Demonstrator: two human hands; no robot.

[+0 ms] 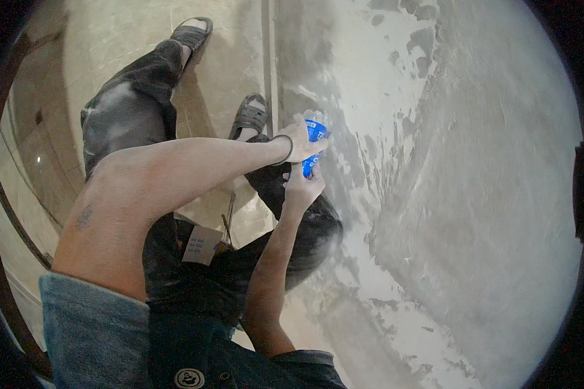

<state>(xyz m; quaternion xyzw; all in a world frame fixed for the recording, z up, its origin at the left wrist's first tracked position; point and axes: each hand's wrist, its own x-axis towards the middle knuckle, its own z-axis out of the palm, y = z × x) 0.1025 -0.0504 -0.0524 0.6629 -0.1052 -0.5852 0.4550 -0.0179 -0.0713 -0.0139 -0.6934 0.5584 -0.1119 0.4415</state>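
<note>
My left hand point(298, 148), with a dark band at the wrist, grips the upper part of a clear plastic item with a blue wrapper point(316, 131), which looks like a bottle. My right hand point(305, 187) is closed round its lower end, just below the left hand. Parts of the item are hidden by my fingers. Both hands are held over my bent right leg in dusty dark trousers, and my left forearm crosses above my lap.
My sandalled feet rest on pale tiled floor point(143, 39). A narrow strip point(270, 65) borders a grey plastered surface point(474, 181) with white patches on the right. A small card point(200, 248) and a thin rod point(228, 220) are by my lap.
</note>
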